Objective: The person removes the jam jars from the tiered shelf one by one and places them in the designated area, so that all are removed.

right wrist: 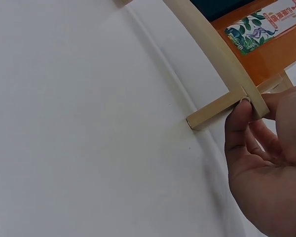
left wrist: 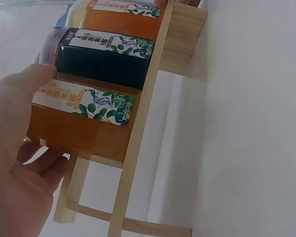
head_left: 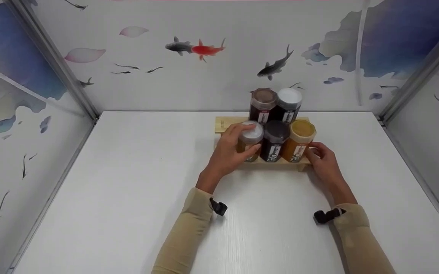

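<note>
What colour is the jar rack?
The rack is light tan wood; the left wrist view shows it best.

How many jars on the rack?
5 on the wooden rack: front-left jar, gripped by the left hand; front-middle jar; front-right jar; behind them, back-left jar and back-right jar.

The white table [head_left: 128,190] has a faintly streaked top. On it, near the far edge and right of centre, a pale wooden rack [head_left: 225,122] stands on short legs. Its back row bears a brown-lidded jar [head_left: 262,108] and a white-lidded jar [head_left: 290,97]; its front row, side by side, a pale-lidded jar [head_left: 256,134], a dark jar [head_left: 275,137] and a yellow-lidded jar [head_left: 299,140].
</note>
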Motion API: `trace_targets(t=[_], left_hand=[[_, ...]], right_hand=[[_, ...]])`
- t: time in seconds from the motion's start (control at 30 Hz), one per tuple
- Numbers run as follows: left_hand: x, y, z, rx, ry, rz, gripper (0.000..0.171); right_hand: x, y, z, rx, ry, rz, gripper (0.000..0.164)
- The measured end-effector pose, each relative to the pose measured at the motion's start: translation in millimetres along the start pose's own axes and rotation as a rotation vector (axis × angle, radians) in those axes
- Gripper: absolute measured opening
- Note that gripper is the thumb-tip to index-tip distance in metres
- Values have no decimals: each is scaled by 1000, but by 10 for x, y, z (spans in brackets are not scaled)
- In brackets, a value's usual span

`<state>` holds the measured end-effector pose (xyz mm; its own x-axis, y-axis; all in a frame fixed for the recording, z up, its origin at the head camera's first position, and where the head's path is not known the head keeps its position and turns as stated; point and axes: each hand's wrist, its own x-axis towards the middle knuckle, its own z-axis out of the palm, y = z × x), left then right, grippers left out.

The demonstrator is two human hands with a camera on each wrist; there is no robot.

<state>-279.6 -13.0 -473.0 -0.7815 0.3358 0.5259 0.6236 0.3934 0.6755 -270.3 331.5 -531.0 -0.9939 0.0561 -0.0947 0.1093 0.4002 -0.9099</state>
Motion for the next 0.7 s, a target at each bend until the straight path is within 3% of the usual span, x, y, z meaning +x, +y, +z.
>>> trace_targets(t=[0.2, 0.33, 0.57, 0.7], left_hand=[[19, 2, -189, -86, 45, 1, 54], [24, 24, -386, -155, 132, -14, 53], [24, 18, -743, -103, 288, 51, 53], [-3, -39, -894, -53, 328, 36, 52]], right_hand=[[-1, 5, -6, 8, -10, -7, 59], [-7, 19, -1, 13, -7, -21, 60], [-36, 1, 8, 28, -1, -38, 62], [-40, 1, 12, 48, -11, -43, 62]])
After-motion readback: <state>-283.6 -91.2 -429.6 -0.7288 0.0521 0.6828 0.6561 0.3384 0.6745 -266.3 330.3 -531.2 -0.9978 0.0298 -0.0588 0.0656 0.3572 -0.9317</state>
